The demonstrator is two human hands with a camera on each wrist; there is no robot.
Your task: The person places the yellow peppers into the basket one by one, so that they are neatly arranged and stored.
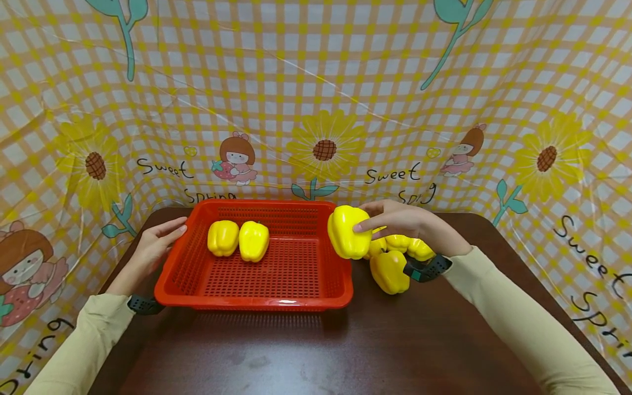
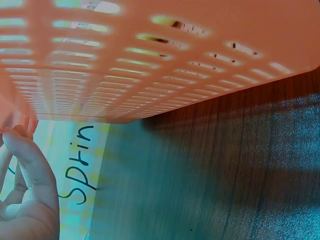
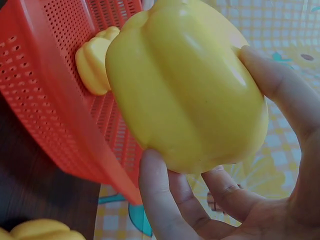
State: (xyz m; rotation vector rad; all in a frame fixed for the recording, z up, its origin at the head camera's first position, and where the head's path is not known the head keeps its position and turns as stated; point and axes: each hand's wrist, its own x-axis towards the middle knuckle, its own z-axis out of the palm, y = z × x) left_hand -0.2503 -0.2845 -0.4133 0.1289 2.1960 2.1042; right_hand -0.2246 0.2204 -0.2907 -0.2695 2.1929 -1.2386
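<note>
A yellow bell pepper (image 1: 349, 232) is held up over the right rim of a red plastic basket (image 1: 257, 301). My right hand (image 1: 395, 218) grips it between thumb and fingers; the right wrist view shows the fingertips spread around the pepper (image 3: 185, 90). Inside the basket, toward its back left, two more yellow bell peppers (image 1: 254, 241) sit side by side. My left hand (image 1: 157, 245) is at the basket's left rim, thumb and fingers pinching the edge. In the left wrist view that hand (image 2: 30, 185) meets the basket wall (image 2: 200, 30) at the far left.
On the dark brown table (image 1: 296, 351), right of the basket, several yellow bell peppers (image 1: 390, 272) lie grouped, partly hidden behind my right hand and wrist. A checked cloth (image 1: 316, 71) with sunflowers and lettering hangs behind the table and along both sides.
</note>
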